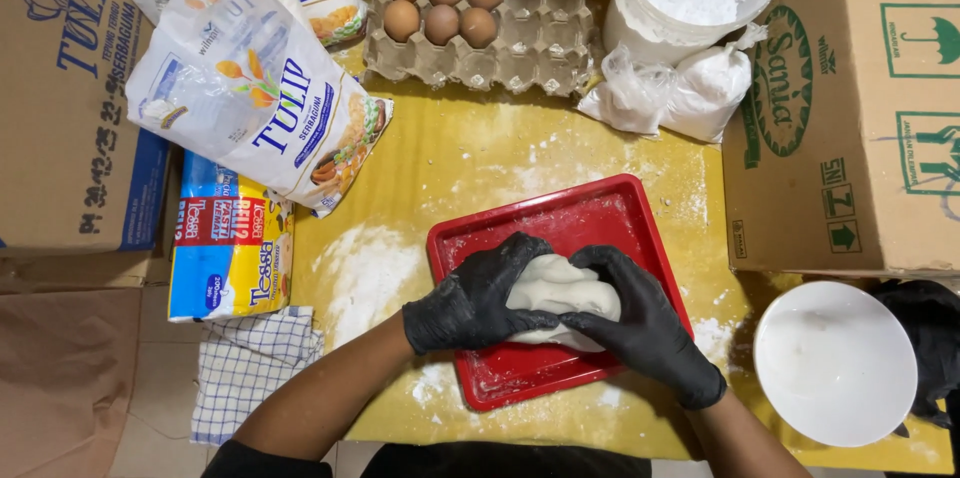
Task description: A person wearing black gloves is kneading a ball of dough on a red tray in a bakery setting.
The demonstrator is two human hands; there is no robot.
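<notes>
A pale, smooth, folded lump of dough point(560, 300) sits in the red tray point(560, 213) on the bench point(480, 148), clasped by the gloved left hand point(478, 296) and right hand point(640, 323), its sides hidden beneath them.

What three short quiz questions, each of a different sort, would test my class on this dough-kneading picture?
1. True or false: both gloved hands, left hand and right hand, press on the dough.
2. How many eggs sit in the egg tray?
3. The dough rests on: A) the white bowl; B) the red tray; C) the checked cloth.

Key
1. True: the fingers of both hands curl round the lump.
2. Six, all in the tray's left part.
3. B, on the yellow table dusted with flour.
</notes>
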